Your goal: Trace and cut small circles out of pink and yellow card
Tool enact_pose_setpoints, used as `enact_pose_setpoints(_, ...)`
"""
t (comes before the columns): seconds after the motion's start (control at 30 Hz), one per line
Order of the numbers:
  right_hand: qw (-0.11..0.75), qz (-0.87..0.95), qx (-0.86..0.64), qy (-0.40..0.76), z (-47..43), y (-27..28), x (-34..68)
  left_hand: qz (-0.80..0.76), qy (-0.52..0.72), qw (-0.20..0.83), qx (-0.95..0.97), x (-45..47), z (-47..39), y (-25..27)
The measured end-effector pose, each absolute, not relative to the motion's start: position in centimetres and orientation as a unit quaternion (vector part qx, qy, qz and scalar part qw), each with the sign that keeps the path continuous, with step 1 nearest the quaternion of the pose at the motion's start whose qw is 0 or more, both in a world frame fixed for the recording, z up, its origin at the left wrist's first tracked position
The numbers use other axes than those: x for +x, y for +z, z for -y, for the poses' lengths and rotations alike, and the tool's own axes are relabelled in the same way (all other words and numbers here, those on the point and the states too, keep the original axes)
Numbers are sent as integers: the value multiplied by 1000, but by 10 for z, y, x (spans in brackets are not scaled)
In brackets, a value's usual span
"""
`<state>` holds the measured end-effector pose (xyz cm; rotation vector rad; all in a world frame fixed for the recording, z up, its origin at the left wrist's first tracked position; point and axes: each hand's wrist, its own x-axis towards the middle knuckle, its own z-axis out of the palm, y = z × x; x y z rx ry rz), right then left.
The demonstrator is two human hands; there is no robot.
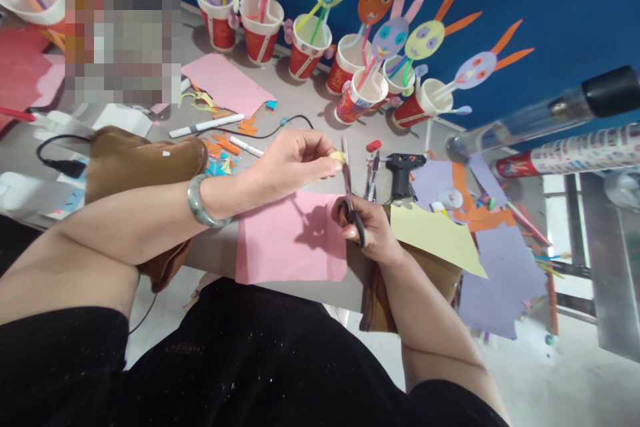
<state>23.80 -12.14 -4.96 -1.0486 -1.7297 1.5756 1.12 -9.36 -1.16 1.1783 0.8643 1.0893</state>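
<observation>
My left hand [295,163] pinches a small piece of pale yellow paper [338,156] between thumb and fingers. Black-handled scissors [356,220] are in my right hand [373,227], their blades pointing up and away from me. The blades stand right at the edge of the yellow piece; whether they touch it I cannot tell. Below both hands a pink paper sheet [290,247] lies at the table's front edge, with the shadow of my hands on it.
Red-and-white paper cups [261,40] with paper rabbit faces line the blue partition. A black glue gun [403,173] lies right of the scissors, near yellow paper [437,233] and purple paper [500,273]. Left are a brown bag [145,160], a white marker [206,125] and orange scraps [220,145].
</observation>
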Motion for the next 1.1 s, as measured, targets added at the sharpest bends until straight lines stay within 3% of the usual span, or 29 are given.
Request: enact_pose_setpoints(1.1,285,660,-381,582,120,-49,239,-372,445,621,528,11,94,-8)
